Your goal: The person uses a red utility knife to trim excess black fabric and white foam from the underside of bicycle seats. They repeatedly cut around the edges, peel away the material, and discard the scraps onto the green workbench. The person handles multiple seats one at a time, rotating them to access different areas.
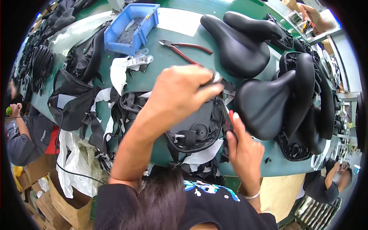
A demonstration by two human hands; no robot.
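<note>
A black bicycle saddle (188, 130) lies upside down on the green table in front of me, its underside facing up and its dark cover gathered around the rim. My left hand (180, 90) reaches across it with fingers closed at the far right edge; what they pinch is mostly hidden. Just right of that edge, my right hand (245, 147) grips a red-handled cutting tool (230, 117), whose dark, narrow end points up beside the saddle. Its exact kind is hidden by the fingers. Beyond my left hand lie red-handled diagonal cutters (184, 48), with their jaws apart.
Finished-looking black saddles (257, 103) are heaped on the right. A blue bin (132, 32) with dark scraps stands at the far left. Black covers (73, 97) and white offcuts (119, 74) lie at left. Cardboard boxes (71, 195) stand below the table. Other people work at both sides.
</note>
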